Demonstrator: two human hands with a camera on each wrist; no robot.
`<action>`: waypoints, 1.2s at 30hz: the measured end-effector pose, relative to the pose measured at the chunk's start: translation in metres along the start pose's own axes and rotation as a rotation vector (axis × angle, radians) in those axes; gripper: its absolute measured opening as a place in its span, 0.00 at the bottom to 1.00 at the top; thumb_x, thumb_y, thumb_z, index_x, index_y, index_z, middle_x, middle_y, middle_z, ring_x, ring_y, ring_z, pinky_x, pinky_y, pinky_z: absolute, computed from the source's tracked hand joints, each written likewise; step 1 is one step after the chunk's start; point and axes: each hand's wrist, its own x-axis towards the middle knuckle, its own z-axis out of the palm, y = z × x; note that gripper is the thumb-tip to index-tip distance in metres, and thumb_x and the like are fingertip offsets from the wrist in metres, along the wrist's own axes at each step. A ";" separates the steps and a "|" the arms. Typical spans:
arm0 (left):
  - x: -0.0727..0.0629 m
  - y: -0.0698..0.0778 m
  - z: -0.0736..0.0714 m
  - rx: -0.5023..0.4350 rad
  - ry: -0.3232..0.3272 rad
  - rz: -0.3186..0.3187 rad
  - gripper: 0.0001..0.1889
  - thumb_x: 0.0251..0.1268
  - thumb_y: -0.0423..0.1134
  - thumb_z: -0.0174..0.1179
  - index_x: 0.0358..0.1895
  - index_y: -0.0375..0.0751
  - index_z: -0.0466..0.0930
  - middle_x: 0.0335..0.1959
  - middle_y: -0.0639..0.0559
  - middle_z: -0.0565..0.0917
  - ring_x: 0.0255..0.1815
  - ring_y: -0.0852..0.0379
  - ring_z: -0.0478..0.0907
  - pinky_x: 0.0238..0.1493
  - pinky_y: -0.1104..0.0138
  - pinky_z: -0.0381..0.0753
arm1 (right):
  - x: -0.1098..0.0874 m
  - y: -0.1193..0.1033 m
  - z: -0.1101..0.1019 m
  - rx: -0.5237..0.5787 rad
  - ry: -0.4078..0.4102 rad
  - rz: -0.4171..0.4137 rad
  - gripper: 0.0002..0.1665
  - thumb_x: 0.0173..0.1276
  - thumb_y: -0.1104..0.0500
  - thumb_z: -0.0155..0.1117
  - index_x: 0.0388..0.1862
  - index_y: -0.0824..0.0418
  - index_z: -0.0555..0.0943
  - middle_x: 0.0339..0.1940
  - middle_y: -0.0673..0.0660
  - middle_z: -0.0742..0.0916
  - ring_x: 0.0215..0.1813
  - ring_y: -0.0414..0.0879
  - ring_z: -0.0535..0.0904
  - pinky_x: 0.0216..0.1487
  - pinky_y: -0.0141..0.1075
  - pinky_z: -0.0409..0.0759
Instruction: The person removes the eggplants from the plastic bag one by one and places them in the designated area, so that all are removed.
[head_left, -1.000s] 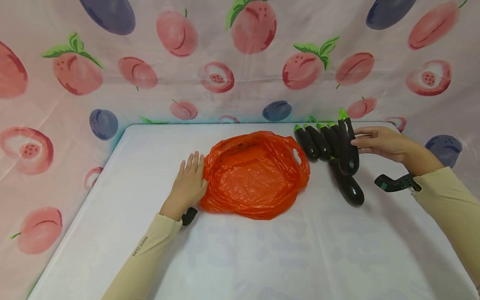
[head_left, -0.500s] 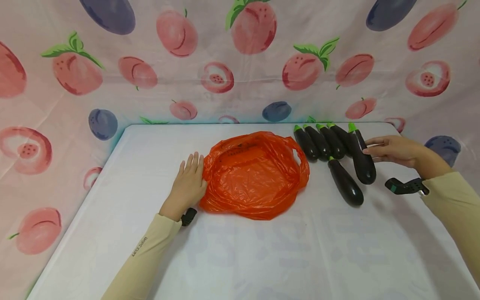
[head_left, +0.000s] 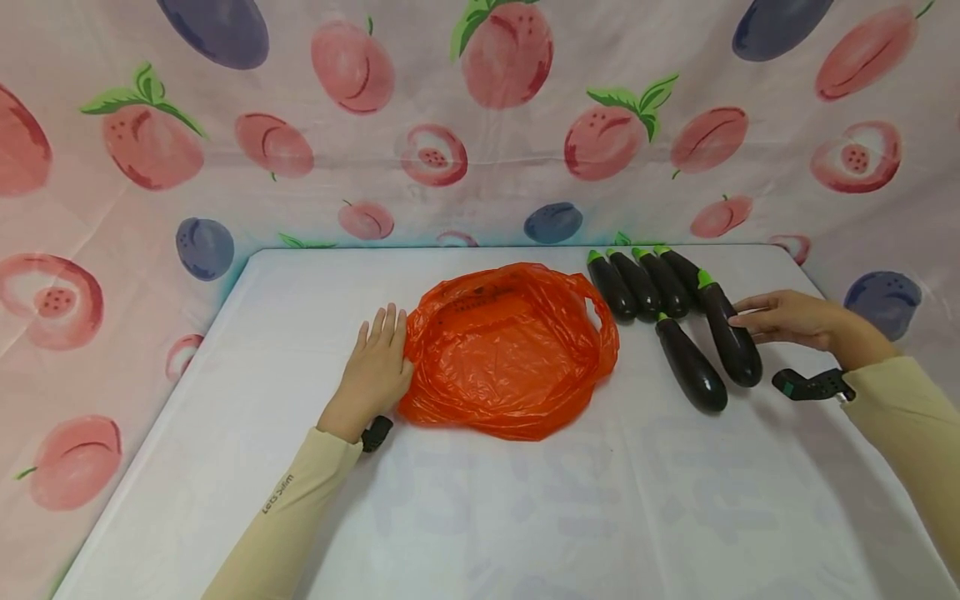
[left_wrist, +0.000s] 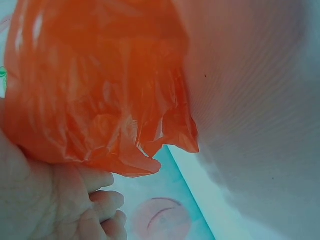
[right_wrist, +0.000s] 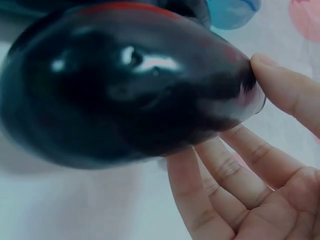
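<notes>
An orange-red plastic bag lies on the table with its mouth spread and its handle loop on the right side. My left hand rests against the bag's left side, fingers straight; the left wrist view shows the crinkled bag wall beside the palm. My right hand holds a dark, glossy eggplant with a green cap, thumb on one side and fingers on the other, as the right wrist view shows. Another eggplant lies just left of the held one.
Several more eggplants lie side by side near the back edge, right of the bag. The white table ends at a fruit-printed cloth hanging behind it. Black cameras sit at both wrists.
My right hand has moved right and toward me, carrying the eggplant away from the row and lower, beside the single front eggplant. The left hand and the bag have stayed put.
</notes>
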 end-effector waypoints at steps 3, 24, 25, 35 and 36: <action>0.000 0.000 0.000 0.002 0.002 0.000 0.35 0.67 0.39 0.39 0.73 0.29 0.40 0.76 0.35 0.41 0.77 0.40 0.37 0.76 0.48 0.37 | 0.002 0.005 0.001 -0.024 -0.008 0.015 0.41 0.71 0.51 0.53 0.67 0.81 0.55 0.43 0.40 0.83 0.45 0.32 0.80 0.56 0.42 0.79; 0.004 -0.008 -0.004 0.015 -0.029 -0.014 0.35 0.68 0.39 0.37 0.74 0.29 0.38 0.76 0.35 0.39 0.77 0.39 0.35 0.76 0.47 0.34 | 0.014 0.020 0.011 -0.093 -0.049 0.052 0.45 0.72 0.46 0.50 0.67 0.84 0.53 0.67 0.78 0.65 0.63 0.64 0.73 0.61 0.49 0.75; 0.004 -0.009 -0.004 0.015 -0.030 -0.015 0.35 0.67 0.39 0.37 0.74 0.29 0.37 0.76 0.35 0.39 0.77 0.39 0.35 0.76 0.48 0.34 | 0.013 0.019 0.012 -0.093 -0.051 0.055 0.45 0.72 0.46 0.50 0.67 0.84 0.53 0.67 0.78 0.65 0.63 0.64 0.72 0.61 0.48 0.75; 0.001 -0.006 -0.006 -0.023 0.001 -0.003 0.35 0.67 0.38 0.37 0.73 0.29 0.39 0.76 0.34 0.41 0.77 0.39 0.35 0.76 0.49 0.34 | 0.011 0.018 0.010 -0.074 -0.094 0.075 0.42 0.72 0.49 0.49 0.66 0.84 0.54 0.64 0.74 0.71 0.59 0.53 0.76 0.61 0.48 0.75; 0.001 -0.006 -0.006 -0.021 -0.001 -0.003 0.34 0.67 0.38 0.37 0.73 0.28 0.39 0.76 0.34 0.41 0.77 0.39 0.36 0.76 0.49 0.34 | 0.011 0.018 0.010 -0.075 -0.095 0.077 0.42 0.72 0.49 0.49 0.66 0.83 0.55 0.65 0.74 0.71 0.59 0.53 0.76 0.61 0.48 0.75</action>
